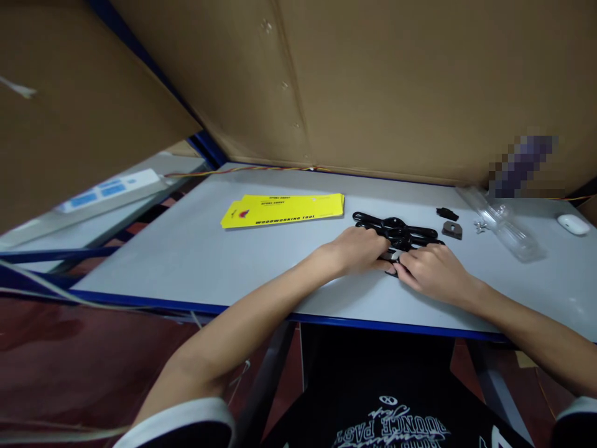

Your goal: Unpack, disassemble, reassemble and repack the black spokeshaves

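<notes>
Head view: both hands meet at the table's (196,249) centre on a black two-handled woodworking tool (396,231). The left hand (361,249) curls over its near edge; the right hand (431,270) pinches the metal part at its middle. Yellow packaging card (284,210) lies at ten o'clock, a clear plastic sleeve (506,227) at two.
</notes>
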The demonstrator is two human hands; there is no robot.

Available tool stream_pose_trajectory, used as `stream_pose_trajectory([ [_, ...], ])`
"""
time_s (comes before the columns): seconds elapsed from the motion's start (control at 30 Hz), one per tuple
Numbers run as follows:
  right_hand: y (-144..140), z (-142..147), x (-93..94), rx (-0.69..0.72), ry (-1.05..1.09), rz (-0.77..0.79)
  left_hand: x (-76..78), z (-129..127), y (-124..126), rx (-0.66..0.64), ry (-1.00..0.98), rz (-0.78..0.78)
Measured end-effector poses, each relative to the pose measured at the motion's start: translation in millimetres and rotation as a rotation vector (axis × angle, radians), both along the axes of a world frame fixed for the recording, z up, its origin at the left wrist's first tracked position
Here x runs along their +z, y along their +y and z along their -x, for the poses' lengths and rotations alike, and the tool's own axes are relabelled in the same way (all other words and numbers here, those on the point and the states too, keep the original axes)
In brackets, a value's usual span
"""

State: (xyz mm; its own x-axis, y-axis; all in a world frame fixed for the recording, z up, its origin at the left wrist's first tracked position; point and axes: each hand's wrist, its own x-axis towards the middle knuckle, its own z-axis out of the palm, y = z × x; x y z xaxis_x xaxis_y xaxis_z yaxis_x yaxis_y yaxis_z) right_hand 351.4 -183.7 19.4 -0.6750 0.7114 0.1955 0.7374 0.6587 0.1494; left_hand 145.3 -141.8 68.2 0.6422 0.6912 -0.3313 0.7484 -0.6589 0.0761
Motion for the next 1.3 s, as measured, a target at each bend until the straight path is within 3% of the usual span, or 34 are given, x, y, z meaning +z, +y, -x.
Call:
stream_pose_trajectory([
  [0.4, 2, -2, -0.8, -0.013, 0.060, 0.020, -20.9, -3, 3, -0.140, -0.109, -0.034],
  [0.97, -1, 1, -6.5, -0.006, 0.056, -0.018, -23.0, -2, 8, -0.155, -0.071, 0.014],
  [1.3, 1, 0, -8.1, 0.008, 0.177, 0.070, -24.6, -2, 7, -0.148, -0.113, 0.004],
])
